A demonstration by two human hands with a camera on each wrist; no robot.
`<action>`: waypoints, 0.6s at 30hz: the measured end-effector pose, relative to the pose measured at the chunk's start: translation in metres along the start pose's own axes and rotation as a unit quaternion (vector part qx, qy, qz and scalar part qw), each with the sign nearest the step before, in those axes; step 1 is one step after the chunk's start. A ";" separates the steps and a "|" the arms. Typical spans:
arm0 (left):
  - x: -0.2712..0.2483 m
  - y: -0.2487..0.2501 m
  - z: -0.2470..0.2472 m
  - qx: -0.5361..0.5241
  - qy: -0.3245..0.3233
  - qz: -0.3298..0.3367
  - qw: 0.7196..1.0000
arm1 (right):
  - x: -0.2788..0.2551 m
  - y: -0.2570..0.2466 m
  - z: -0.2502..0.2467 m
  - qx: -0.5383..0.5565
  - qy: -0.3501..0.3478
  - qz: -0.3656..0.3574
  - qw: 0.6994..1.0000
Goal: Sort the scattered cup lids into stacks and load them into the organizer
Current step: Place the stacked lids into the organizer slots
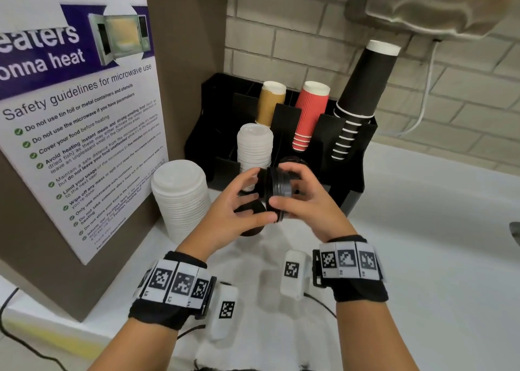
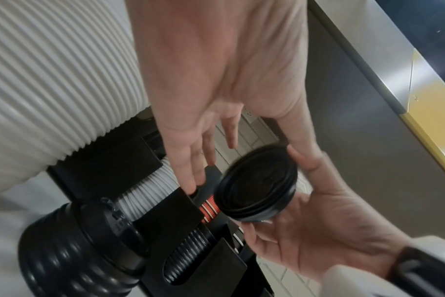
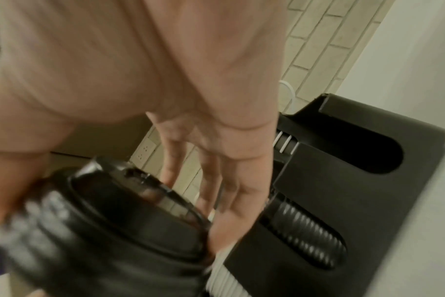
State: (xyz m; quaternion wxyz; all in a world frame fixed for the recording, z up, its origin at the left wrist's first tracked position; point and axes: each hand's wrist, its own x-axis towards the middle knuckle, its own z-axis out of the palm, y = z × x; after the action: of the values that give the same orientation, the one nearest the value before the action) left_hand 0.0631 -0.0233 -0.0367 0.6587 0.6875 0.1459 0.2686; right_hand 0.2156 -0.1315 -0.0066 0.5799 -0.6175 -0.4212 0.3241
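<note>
My right hand (image 1: pixel 298 193) grips a short stack of black lids (image 1: pixel 277 190) on edge, in front of the black organizer (image 1: pixel 351 145). In the left wrist view the black lids (image 2: pixel 257 184) sit between the right hand's thumb and fingers. My left hand (image 1: pixel 247 196) hovers just left of them with fingers straight and spread, holding nothing (image 2: pixel 206 152). Under it a second black lid stack (image 2: pixel 71 257) stands on the counter. A tall white lid stack (image 1: pixel 181 199) stands at the left. Another white lid stack (image 1: pixel 254 148) sits in an organizer slot. Black lids (image 3: pixel 315 235) fill a front slot.
Brown cups (image 1: pixel 270 103), red cups (image 1: pixel 311 114) and black cups (image 1: pixel 360 97) stand stacked in the organizer's rear slots. A panel with a microwave poster (image 1: pixel 78 117) closes the left side. A brick wall and a white cable (image 1: pixel 425 111) are behind. White counter (image 1: pixel 422 230) extends right.
</note>
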 end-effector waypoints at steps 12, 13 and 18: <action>-0.002 -0.001 -0.009 0.054 0.093 -0.007 0.994 | 0.083 -0.003 -0.057 -0.468 0.074 -0.068 0.878; -0.002 -0.001 -0.010 0.057 0.094 -0.007 0.994 | 0.086 -0.002 -0.054 -0.503 0.062 -0.059 0.860; -0.002 0.001 -0.011 0.060 0.105 -0.001 0.993 | 0.097 -0.003 -0.046 -0.622 0.033 -0.009 0.782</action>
State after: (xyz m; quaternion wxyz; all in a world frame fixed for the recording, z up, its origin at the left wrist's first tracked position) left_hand 0.0549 -0.0151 -0.0367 0.5978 0.6937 0.2308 0.3290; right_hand 0.2984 -0.0651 0.0108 0.0866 -0.8505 -0.5177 -0.0342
